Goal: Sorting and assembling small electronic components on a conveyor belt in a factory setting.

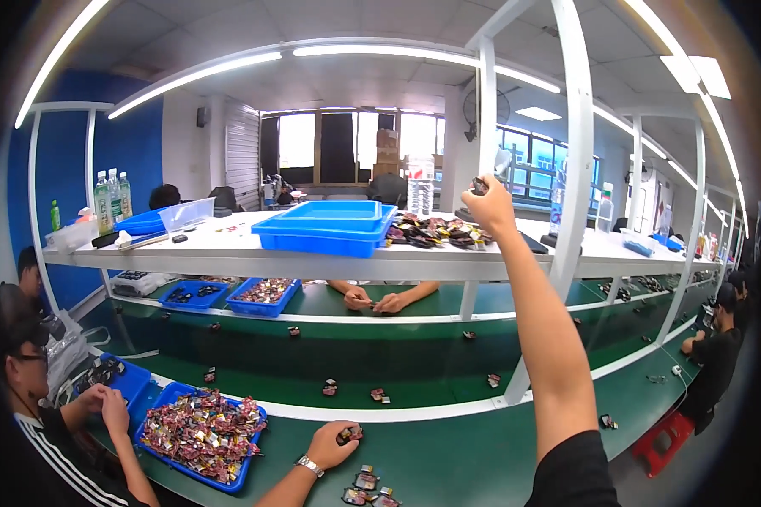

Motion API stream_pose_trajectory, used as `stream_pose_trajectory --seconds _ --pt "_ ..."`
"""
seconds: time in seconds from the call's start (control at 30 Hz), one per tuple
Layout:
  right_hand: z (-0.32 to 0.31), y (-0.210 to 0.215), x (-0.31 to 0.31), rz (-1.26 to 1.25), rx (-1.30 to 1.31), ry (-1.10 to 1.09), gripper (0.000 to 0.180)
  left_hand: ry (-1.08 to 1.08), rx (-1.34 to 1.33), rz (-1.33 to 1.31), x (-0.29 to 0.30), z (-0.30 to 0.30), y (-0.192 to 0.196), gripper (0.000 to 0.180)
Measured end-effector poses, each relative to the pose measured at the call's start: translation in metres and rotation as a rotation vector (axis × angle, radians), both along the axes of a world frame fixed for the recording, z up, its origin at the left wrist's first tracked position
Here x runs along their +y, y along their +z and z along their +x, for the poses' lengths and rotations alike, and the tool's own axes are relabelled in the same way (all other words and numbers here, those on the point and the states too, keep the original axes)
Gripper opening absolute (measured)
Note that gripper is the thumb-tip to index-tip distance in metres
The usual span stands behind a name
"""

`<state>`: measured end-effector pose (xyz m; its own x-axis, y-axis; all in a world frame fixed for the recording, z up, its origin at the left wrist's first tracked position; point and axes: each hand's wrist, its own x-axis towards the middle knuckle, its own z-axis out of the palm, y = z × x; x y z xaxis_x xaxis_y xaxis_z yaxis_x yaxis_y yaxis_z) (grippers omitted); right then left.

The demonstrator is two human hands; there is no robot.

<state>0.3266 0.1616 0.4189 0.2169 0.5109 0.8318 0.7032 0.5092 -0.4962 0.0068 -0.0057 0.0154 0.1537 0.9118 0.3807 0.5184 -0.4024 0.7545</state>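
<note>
My right hand [489, 207] is raised to the white shelf [448, 266], its fingers closed around a small dark part [479, 185] whose kind I cannot make out. Just left of it lies a pile of small dark and reddish electronic parts [435, 231]. Down on the green bench [448, 460], my left hand [333, 444], with a metal watch at the wrist, is closed on a small circuit board assembly [349, 434]. Several similar boards [366, 480] lie on the bench to its right. A blue tray [260, 469] heaped with such boards stands to its left.
Stacked blue trays [317, 245] and a clear bottle [420, 190] stand on the shelf. A white upright post [577, 127] rises beside my right arm. Loose boards [380, 395] lie along the green belt [431, 372]. Co-workers sit left, right and across; one's hands [376, 302] show under the shelf.
</note>
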Motion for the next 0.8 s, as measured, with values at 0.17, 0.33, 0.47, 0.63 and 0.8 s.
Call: stream_pose_trajectory --seconds 0.17,0.33,0.47,0.63,0.8 --pt "-0.013 0.000 0.068 -0.130 -0.096 -0.068 0.043 -0.029 0.047 0.050 0.006 -0.006 -0.012 0.035" --pt "-0.045 0.002 0.090 -0.227 -0.265 -0.068 0.039 -0.031 0.095 0.057 0.011 -0.009 -0.013 0.037" --pt "-0.048 0.007 0.101 -0.329 -0.527 0.008 0.049 -0.037 0.110 0.124 0.014 -0.008 -0.016 0.033" --pt "-0.047 0.014 0.076 -0.535 -0.493 0.112 0.069 -0.062 0.126 0.047 0.013 -0.008 -0.018 0.031" --pt "-0.035 0.013 0.050 -0.490 -0.478 0.116 0.063 -0.046 0.122 0.084 0.003 -0.006 -0.008 0.026"
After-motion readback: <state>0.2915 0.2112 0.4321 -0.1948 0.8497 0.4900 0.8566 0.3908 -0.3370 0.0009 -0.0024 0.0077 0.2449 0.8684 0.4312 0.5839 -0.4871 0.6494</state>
